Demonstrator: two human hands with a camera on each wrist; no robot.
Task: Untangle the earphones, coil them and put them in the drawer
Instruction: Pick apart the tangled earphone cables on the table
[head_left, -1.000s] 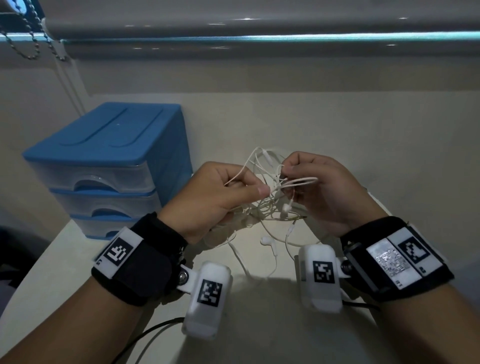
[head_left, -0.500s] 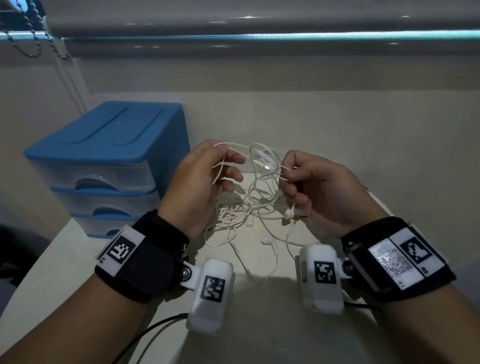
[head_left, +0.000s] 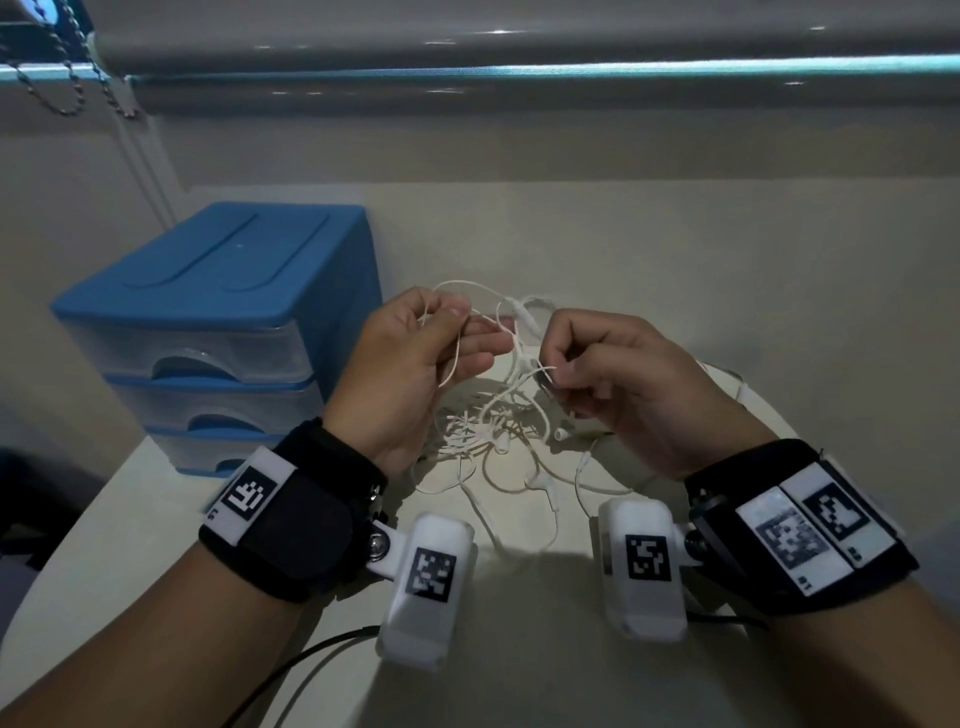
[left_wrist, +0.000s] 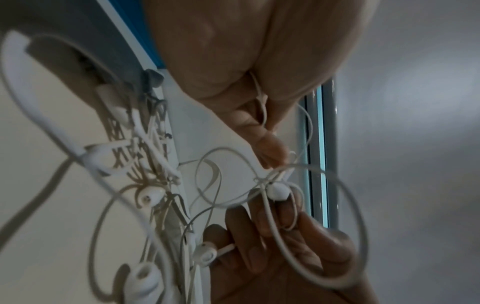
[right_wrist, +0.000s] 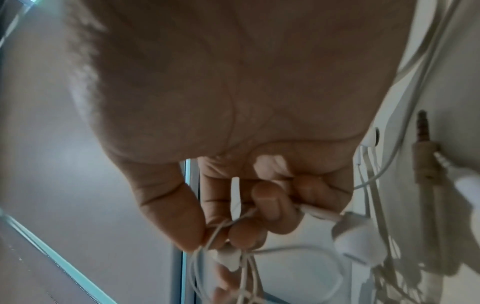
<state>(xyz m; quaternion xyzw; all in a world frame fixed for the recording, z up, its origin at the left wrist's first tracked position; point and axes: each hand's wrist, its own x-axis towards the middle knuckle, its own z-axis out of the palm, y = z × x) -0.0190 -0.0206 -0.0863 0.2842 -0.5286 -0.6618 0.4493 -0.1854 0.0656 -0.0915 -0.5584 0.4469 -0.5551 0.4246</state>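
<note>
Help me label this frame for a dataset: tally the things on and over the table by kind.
Hands: 2 (left hand, right hand)
Wrist cameras: 2 (left wrist camera, right wrist camera)
White earphone tangle: 1
Blue drawer unit: 1
Total: 6

The left hand (head_left: 415, 364) is no longer fisted tight against the right hand (head_left: 623, 379); it is now lifting a loop of the earphones (head_left: 498, 415) up and away. The two hands are drawing apart, and the knot between them is loosening, with more cord spilling onto the surface (head_left: 519, 675).
</note>
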